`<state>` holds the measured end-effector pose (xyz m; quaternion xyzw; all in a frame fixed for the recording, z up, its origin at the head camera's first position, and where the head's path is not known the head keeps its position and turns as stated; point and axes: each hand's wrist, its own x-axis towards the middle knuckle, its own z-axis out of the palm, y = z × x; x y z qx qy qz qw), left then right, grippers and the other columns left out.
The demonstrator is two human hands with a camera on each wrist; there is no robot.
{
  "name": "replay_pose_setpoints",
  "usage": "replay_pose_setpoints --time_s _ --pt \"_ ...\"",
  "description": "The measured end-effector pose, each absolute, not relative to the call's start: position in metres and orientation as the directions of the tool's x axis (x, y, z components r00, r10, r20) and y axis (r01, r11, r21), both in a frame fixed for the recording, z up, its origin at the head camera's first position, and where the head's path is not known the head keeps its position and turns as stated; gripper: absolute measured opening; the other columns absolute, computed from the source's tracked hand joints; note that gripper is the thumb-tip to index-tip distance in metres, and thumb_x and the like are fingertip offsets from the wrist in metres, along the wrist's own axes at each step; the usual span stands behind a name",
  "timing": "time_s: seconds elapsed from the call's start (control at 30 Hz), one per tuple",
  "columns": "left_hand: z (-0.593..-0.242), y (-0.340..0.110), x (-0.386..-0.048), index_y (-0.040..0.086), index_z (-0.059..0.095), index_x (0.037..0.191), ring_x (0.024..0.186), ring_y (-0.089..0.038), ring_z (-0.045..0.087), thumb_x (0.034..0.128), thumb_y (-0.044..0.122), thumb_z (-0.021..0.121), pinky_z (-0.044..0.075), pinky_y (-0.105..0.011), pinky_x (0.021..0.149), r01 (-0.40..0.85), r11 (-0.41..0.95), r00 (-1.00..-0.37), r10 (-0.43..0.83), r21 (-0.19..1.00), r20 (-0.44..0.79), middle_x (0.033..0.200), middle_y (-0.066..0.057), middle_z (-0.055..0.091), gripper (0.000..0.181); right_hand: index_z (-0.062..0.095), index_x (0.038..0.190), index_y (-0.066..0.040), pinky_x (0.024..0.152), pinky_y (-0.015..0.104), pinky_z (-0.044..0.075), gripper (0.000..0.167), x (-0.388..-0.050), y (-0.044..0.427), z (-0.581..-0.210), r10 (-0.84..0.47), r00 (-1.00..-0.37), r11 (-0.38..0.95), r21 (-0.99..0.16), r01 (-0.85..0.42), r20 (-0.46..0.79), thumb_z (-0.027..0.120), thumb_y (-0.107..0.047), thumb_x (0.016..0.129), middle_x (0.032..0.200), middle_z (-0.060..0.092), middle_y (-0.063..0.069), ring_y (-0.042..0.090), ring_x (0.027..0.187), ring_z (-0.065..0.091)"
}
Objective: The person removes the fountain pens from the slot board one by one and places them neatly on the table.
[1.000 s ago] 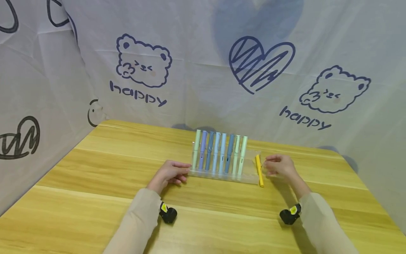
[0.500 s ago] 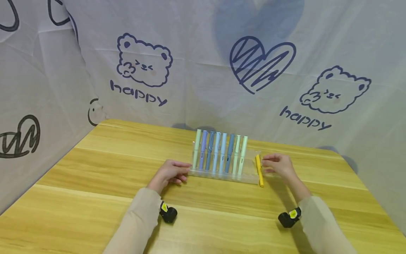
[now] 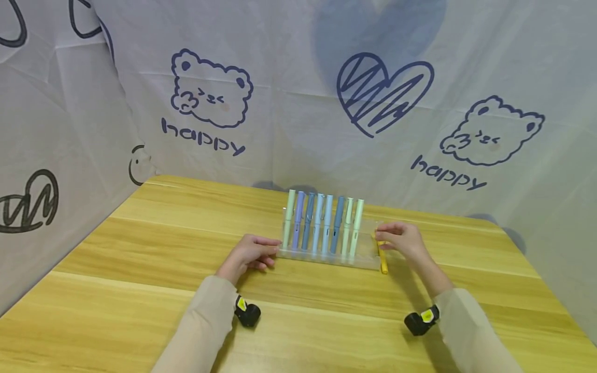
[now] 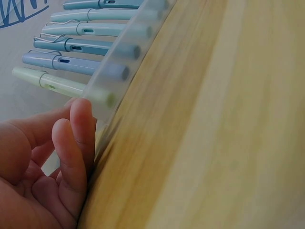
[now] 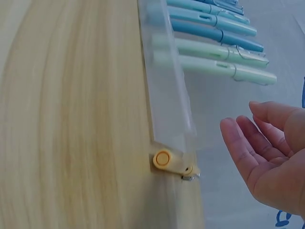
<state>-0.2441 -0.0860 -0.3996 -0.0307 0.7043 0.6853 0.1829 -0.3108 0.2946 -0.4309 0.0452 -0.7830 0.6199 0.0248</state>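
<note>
Sleeves (image 3: 198, 324) nearest me, this side of the clear pen rack (image 3: 366, 262). Yellow pen (image 3: 383, 263) lies just beside the rack's right end. Left hand (image 3: 250, 253) touches the rack's left end, presumably steadying it; can't tell if it pinches. Right hand (image 3: 404, 241) is by the rack's right end, fingers and thumb apart, likely there because of that pen. Eight pens (image 3: 327, 223) lean in the rack, caps up, probably slotted for even spacing. Printed cloth (image 3: 298, 129) behind the rack. Head view overlaps right hand and yellow pen — right wrist view shows a gap, plus the pen's ringed end.
</note>
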Motion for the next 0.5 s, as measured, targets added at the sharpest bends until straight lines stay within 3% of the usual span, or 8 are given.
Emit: replay_pose_setpoints --time_s 0.13,0.33,0.5 --pt "-0.401 -0.086 -0.245 -0.006 0.056 0.116 0.046 -0.007 0.055 0.0849 0.001 0.058 0.046 -0.017 0.038 -0.297 0.061 -0.931 0.202 0.953 -0.303 0.063 -0.005 0.06 0.032 0.061 0.096 0.005 0.063 0.037 0.056 0.037 -0.313 0.29 -0.431 -0.044 -0.992 0.221 -0.967 -0.127 0.12 0.075 -0.019 0.072 0.092 0.063 0.014 0.022 0.078 0.064" --pt "-0.401 -0.086 -0.245 -0.006 0.056 0.116 0.046 -0.007 0.055 0.0847 0.001 0.058 0.046 -0.017 0.038 -0.295 0.055 -0.932 0.2 0.954 -0.3 0.063 -0.006 0.06 0.032 0.065 0.095 0.0 0.067 0.034 0.055 0.022 -0.287 0.268 -0.397 -0.136 -0.984 0.153 -0.979 -0.131 0.111 0.071 -0.012 0.077 0.094 0.064 0.013 0.02 0.081 0.063" --pt "-0.4 -0.086 -0.244 -0.006 0.056 0.116 0.046 -0.007 0.055 0.0847 0.001 0.058 0.046 -0.017 0.038 -0.295 0.053 -0.933 0.2 0.954 -0.299 0.062 -0.005 0.06 0.032 0.059 0.1 0.013 0.07 0.035 0.055 0.026 -0.26 0.245 -0.363 -0.171 -0.98 0.196 -0.971 -0.139 0.105 0.065 -0.004 0.081 0.093 0.063 0.014 0.019 0.082 0.062"
